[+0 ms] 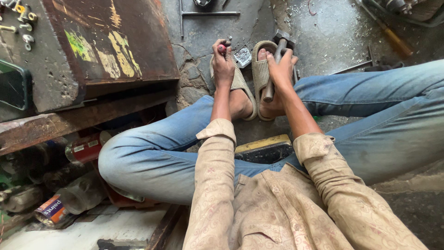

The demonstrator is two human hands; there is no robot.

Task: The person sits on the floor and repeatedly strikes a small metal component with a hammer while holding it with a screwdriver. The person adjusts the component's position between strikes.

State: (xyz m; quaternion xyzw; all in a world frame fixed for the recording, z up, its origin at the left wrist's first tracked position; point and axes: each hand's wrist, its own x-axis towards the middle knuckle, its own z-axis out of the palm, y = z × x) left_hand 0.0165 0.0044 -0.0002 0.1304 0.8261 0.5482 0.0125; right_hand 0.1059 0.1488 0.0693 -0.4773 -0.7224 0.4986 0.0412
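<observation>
Head view: left hand [223,65] closed round a red-tipped tool [222,47], upright between the sandalled feet. Right hand [280,69] grips the grey metal hammer [276,58] mid-handle, over the concrete floor [323,32]. Hammer likely head-heavy, rigid; a lower grip suits.

The red-handled tool [222,47] stands nearly upright, only its rounded red end visible, at 12 o'clock in view. The hammer [276,62], grey-headed with a worn wooden handle, slants at 1 o'clock, head uppermost.
</observation>
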